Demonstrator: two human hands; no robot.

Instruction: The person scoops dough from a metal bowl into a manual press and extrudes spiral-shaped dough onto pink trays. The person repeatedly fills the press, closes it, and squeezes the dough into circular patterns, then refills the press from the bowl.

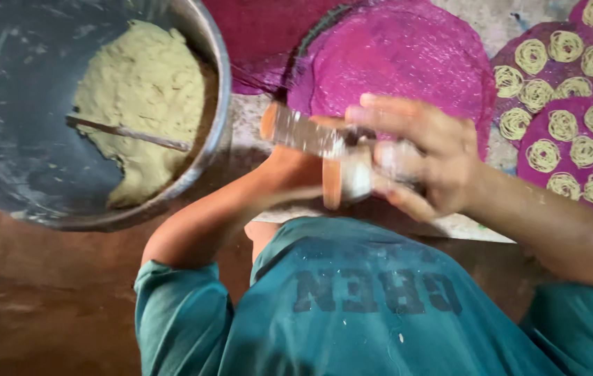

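Note:
A cylindrical metal dough press [324, 150] with orange ends is held in front of my chest, blurred by motion. My right hand [422, 157] wraps around its right end, fingers dusted with dough. My left hand [289, 167] grips it from below and behind, mostly hidden by the press. A large steel bowl [216, 132] at upper left holds a mound of pale yellow dough [143, 97] with a thin stick lying in it.
A bare round magenta woven mat [394, 56] lies beyond my hands. Two more magenta mats [575, 139] at the right carry several pale spiral coils of pressed dough [562, 125]. The reddish-brown floor [46, 306] spreads at lower left.

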